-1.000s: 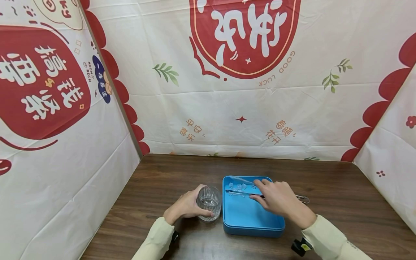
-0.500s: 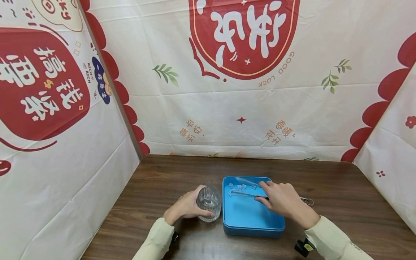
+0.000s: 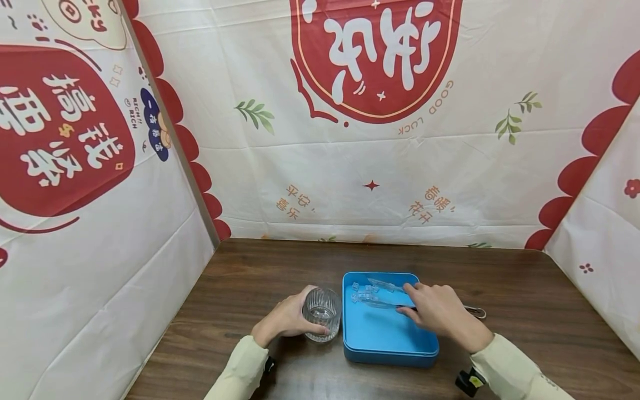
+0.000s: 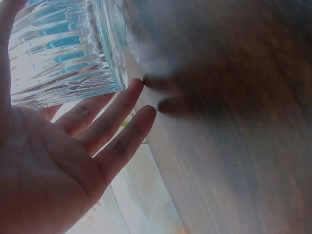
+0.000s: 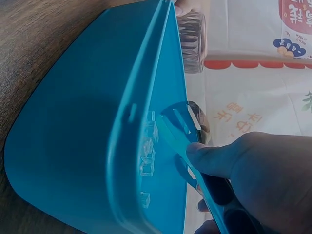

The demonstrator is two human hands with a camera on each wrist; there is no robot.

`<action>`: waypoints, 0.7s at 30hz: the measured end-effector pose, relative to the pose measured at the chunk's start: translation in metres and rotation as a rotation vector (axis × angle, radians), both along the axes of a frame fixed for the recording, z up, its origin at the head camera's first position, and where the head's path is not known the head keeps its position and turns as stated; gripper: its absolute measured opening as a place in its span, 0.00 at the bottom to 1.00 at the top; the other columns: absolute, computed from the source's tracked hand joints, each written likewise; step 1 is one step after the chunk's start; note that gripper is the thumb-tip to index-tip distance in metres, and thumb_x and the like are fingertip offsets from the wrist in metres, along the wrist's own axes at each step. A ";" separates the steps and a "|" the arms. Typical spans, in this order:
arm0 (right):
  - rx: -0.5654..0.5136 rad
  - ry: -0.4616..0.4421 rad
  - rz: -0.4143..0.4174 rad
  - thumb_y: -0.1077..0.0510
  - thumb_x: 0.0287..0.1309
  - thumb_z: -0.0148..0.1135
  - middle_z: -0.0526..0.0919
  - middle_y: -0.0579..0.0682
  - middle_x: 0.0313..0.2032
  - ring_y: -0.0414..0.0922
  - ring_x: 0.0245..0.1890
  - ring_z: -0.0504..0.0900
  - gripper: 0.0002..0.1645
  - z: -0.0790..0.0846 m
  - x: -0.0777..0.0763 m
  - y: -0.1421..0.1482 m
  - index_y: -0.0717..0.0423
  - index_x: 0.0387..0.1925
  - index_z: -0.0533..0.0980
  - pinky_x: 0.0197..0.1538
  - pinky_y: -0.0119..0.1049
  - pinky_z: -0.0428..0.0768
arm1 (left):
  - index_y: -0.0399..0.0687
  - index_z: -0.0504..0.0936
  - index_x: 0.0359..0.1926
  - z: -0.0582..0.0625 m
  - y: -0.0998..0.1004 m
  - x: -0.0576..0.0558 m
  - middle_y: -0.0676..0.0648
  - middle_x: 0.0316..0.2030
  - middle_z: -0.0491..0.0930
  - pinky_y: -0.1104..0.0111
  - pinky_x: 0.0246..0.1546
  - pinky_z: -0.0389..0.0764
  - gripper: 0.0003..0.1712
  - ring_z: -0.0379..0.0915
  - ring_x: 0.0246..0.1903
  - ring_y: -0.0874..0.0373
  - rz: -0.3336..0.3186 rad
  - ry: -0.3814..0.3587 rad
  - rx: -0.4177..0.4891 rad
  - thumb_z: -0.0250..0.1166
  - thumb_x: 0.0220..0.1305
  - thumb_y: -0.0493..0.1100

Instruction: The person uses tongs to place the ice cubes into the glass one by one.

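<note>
My left hand (image 3: 286, 315) holds a ribbed clear drinking glass (image 3: 322, 303) upright on the table, its thumb across the near side. In the left wrist view, the glass (image 4: 63, 53) lies between thumb and fingers, and the other fingers extend under its base edge. My right hand (image 3: 440, 307) grips a pair of tongs (image 3: 384, 304) over a blue box (image 3: 385, 336), with the two clear tips spread apart. Several clear cubes (image 3: 369, 289) lie at the box's far left, beside and below the tips. Nothing shows pinched in the tongs. The right wrist view shows the cubes (image 5: 147, 146) past the box wall.
The dark wooden table (image 3: 270, 261) reaches back to a white printed cloth (image 3: 330, 161). More cloth hangs at the left (image 3: 145, 233) and right. The box stands close to the glass's right side, and the tongs' metal loop (image 3: 476, 311) sticks out past its right edge.
My right hand and the tongs have shifted right and slightly nearer, drawing the tips back from the box's far left. The left hand and the glass stay in place.
</note>
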State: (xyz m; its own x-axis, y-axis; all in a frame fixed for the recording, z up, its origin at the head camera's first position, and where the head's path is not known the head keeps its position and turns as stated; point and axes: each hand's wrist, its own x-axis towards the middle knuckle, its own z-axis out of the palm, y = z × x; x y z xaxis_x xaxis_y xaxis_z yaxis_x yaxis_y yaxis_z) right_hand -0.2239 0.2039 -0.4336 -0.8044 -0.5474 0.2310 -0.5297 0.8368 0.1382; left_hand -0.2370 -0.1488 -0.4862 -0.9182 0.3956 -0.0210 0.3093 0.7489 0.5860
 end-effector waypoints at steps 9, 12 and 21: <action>0.021 -0.069 -0.025 0.37 0.57 0.66 0.75 0.45 0.20 0.39 0.12 0.66 0.25 -0.002 -0.002 0.000 0.53 0.42 0.78 0.15 0.34 0.66 | 0.59 0.65 0.66 0.002 0.000 0.001 0.51 0.47 0.81 0.57 0.43 0.78 0.55 0.77 0.43 0.56 0.002 -0.015 0.002 0.77 0.39 0.71; 0.021 -0.093 -0.037 0.37 0.57 0.66 0.76 0.45 0.21 0.39 0.12 0.67 0.26 -0.004 -0.002 -0.001 0.54 0.44 0.78 0.16 0.35 0.67 | 0.59 0.65 0.66 0.002 0.000 0.001 0.51 0.47 0.81 0.57 0.43 0.78 0.55 0.77 0.43 0.56 0.006 -0.017 0.000 0.77 0.39 0.71; 0.013 -0.128 -0.059 0.37 0.57 0.66 0.81 0.49 0.26 0.40 0.14 0.71 0.29 -0.004 -0.002 -0.002 0.56 0.47 0.79 0.17 0.34 0.70 | 0.60 0.65 0.65 0.004 0.000 0.002 0.52 0.46 0.81 0.57 0.43 0.77 0.54 0.77 0.43 0.56 0.007 -0.022 0.009 0.77 0.39 0.71</action>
